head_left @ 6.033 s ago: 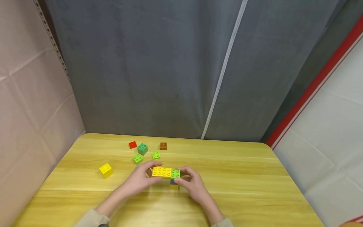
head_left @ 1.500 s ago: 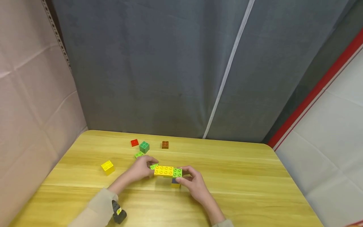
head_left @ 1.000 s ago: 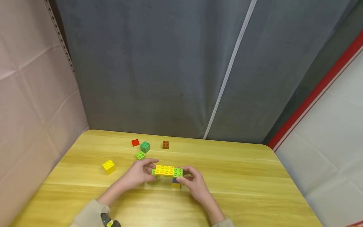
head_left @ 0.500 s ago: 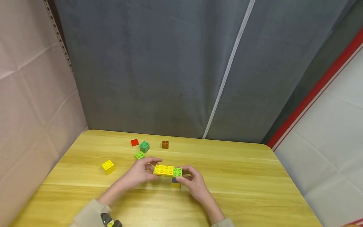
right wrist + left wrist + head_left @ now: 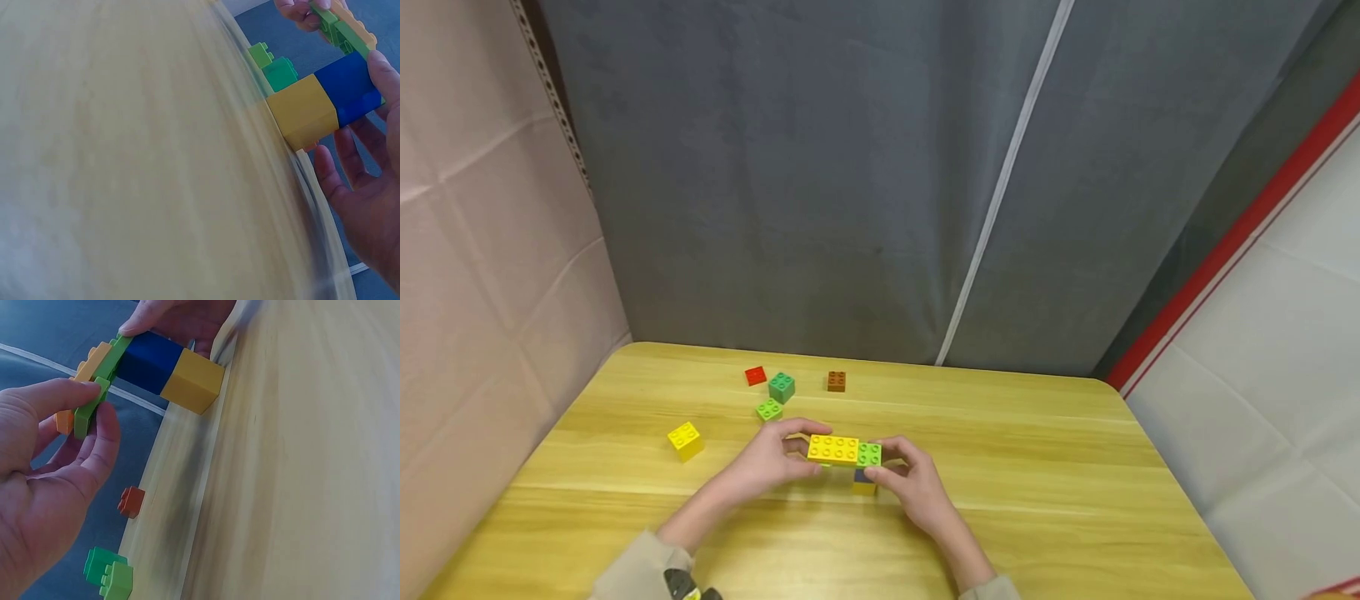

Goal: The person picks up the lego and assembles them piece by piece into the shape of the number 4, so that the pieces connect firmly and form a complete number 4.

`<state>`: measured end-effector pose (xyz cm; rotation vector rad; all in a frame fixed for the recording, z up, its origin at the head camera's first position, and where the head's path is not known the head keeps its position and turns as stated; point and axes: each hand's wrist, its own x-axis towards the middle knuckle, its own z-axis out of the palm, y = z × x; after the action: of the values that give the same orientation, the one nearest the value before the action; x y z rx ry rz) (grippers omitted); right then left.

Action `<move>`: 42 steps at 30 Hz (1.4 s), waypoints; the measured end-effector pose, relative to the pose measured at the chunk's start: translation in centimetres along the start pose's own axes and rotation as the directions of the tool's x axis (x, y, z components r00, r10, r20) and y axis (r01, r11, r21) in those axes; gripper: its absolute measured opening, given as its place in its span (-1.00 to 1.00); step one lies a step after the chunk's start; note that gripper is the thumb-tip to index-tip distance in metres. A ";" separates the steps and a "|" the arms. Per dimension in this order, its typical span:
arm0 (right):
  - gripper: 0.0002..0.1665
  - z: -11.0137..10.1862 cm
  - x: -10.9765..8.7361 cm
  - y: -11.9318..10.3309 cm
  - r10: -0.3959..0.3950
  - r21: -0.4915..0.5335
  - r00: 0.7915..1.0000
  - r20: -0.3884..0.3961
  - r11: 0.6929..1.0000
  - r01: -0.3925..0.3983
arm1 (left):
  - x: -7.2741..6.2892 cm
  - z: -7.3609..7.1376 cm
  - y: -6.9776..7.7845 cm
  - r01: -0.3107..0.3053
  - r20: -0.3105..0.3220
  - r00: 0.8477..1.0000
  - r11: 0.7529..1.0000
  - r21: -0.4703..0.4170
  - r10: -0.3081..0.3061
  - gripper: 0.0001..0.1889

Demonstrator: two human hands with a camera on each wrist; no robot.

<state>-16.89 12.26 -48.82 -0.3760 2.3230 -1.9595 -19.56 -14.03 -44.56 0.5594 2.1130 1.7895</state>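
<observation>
In the head view, a long yellow toy brick (image 5: 833, 450) sits at the top of a brick build, overhanging to the left. A light green brick (image 5: 869, 455) shows beside it on the right. Below that, the left wrist view shows a blue brick (image 5: 150, 359) over a yellow block (image 5: 194, 381) at the table. My left hand (image 5: 767, 458) pinches a second light green brick (image 5: 90, 409) against the underside of the long brick's free end; whether its studs are fully seated I cannot tell. My right hand (image 5: 917, 479) grips the build around its upper green and blue bricks.
On the wooden table (image 5: 1037, 483) lie a yellow brick (image 5: 686, 442) at left, and a red brick (image 5: 756, 376), a dark green brick (image 5: 782, 387), a light green brick (image 5: 769, 409) and a brown brick (image 5: 837, 382) farther back. A grey curtain (image 5: 775, 183) hangs behind.
The light green brick that lay near the brown one was picked up by my left hand and brought under the long yellow brick's left end. My right hand stays on the build.
</observation>
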 end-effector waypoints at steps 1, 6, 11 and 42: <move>-0.56 0.0 0.0 0.0 0.002 -0.002 1.000 0.001 1.000 -0.002 | 0.0 0.1 0.0 -0.001 0.000 1.000 1.000 -0.006 0.001 -0.43; -0.56 0.0 0.1 0.2 0.011 -0.007 1.000 -0.001 1.000 -0.011 | -0.1 0.2 -0.1 -0.005 -0.004 1.000 1.000 -0.014 0.005 -0.45; -0.56 -0.1 0.1 0.4 0.010 -0.018 1.000 0.003 1.000 -0.010 | -0.1 0.1 -0.5 0.010 -0.022 1.000 0.999 -0.037 -0.011 -0.46; -0.57 0.0 0.1 0.3 0.007 -0.033 1.000 -0.008 0.999 -0.007 | -0.2 1.2 -1.3 -0.016 -0.111 0.994 0.997 -0.075 0.007 -0.49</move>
<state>-17.06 12.25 -49.09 -0.3627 2.3609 -1.9251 -18.95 -13.30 -45.99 0.4638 2.1066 1.9394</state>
